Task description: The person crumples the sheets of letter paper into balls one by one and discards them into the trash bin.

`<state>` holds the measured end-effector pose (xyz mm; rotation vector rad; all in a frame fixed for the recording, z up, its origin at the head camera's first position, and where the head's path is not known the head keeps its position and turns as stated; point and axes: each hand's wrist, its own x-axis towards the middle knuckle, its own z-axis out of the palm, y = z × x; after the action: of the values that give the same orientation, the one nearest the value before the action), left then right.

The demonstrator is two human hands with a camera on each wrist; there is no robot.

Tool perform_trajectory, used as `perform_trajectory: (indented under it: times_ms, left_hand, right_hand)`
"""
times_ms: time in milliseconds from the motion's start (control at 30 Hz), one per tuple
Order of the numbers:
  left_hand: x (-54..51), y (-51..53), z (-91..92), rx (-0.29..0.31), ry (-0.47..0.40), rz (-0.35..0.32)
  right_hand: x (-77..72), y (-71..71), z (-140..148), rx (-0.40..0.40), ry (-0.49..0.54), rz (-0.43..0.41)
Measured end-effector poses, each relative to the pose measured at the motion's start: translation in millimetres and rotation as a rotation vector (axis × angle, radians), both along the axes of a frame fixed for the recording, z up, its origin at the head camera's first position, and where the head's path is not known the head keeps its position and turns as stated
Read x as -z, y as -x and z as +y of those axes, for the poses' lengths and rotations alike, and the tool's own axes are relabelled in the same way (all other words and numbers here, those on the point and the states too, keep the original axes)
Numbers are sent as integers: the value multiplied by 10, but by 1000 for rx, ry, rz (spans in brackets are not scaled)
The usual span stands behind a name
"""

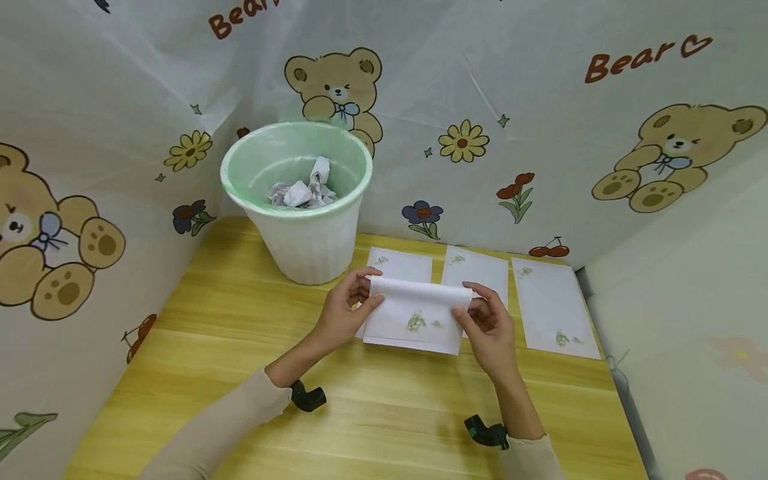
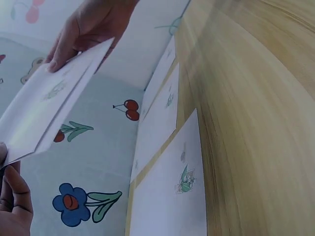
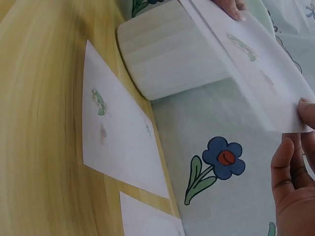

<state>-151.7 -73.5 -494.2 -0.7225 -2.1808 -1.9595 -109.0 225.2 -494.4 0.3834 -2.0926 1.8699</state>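
A white sheet of paper (image 1: pixel 390 313) with small green printed sketches is folded over, its rounded fold at the top and its loose edges at the bottom. Both hands hold it above the table. My left hand (image 1: pixel 339 315) pinches the left end, thumb in front and fingers behind. At the other end, the right hand (image 1: pixel 495 333) grips the paper the same way. In the left wrist view, a gap shows between the layers of the folded paper (image 2: pixel 54 98). Behind it lie flat sheets, the left one (image 1: pixel 399 262) and middle one (image 1: pixel 478 273) partly hidden.
A third flat sheet (image 1: pixel 555 310) lies at the right of the wooden table (image 1: pixel 384 413). At the back left stands a white bin (image 1: pixel 306 247) with a pale green lining and crumpled paper (image 1: pixel 297 193) inside. Bear-print cloth (image 1: pixel 420 80) hangs around the table.
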Motion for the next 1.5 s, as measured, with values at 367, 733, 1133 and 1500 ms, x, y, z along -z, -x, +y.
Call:
perform_trajectory:
  times_ms: [367,733,1133,1500]
  left_hand:
    - [-48,-1,37,-6,-84,80]
    - [-36,-3,43,-47,-103,108]
    - [-24,6,54,-54,-94,103]
    - [-47,-16,34,-61,-138,121]
  right_hand:
    - [-51,-2,-67,14,38,122]
    - [-8,-11,-63,50,39,97]
    - [-26,0,-59,-8,77,161]
    - [9,-12,34,-124,101,30]
